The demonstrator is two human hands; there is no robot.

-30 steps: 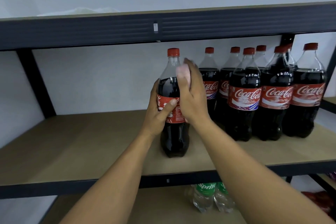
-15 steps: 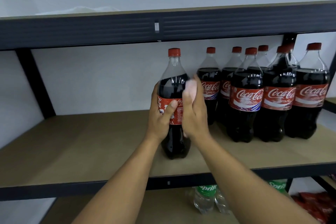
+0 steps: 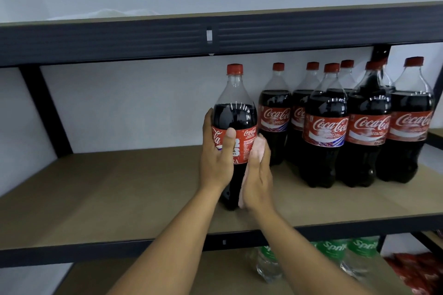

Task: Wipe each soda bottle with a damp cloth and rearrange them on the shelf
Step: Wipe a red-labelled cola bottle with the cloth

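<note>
Tan shelf board (image 3: 119,187), white wall behind: one cola bottle (image 3: 233,112) stands upright mid-shelf near the front edge, left of the other cola bottles (image 3: 324,127). Left hand (image 3: 217,158) wraps its left side, thumb across the label. Right hand (image 3: 259,175) presses a pale cloth (image 3: 258,148) against its right side, fingers near straight.

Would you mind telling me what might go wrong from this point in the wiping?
1. The right hand presses the cloth sideways against the bottle; only the left hand steadies it, so it might tip.
2. The right hand's back is near the neighbouring bottle; a wide stroke might knock it.
</note>
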